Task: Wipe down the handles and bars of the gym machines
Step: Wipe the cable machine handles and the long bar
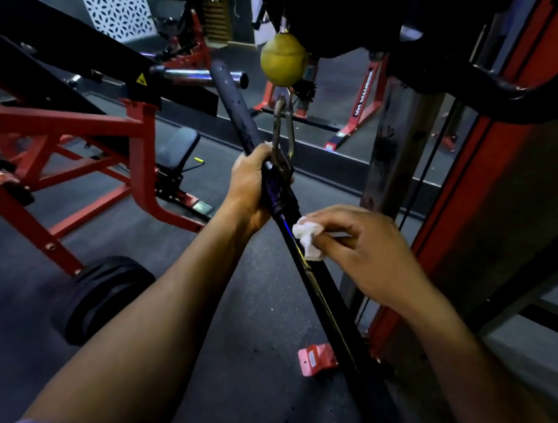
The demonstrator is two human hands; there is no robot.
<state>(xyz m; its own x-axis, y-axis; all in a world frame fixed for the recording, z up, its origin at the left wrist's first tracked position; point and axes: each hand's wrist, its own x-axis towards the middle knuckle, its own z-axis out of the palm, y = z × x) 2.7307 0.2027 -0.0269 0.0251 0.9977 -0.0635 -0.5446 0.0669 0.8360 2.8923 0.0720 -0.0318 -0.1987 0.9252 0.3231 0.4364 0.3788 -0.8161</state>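
Bar gripped by left hand; right hand presses cloth.

The dark rubber floor is carrying everything here, and the small red bracket is lying on it as the nearest landmark. Left of the bracket, a black weight plate is sitting on the floor at the foot of a red machine frame, whose legs are resting on the floor. Farther beyond the bracket, a black padded bench is standing on its base, and red rack legs are standing farther back still.
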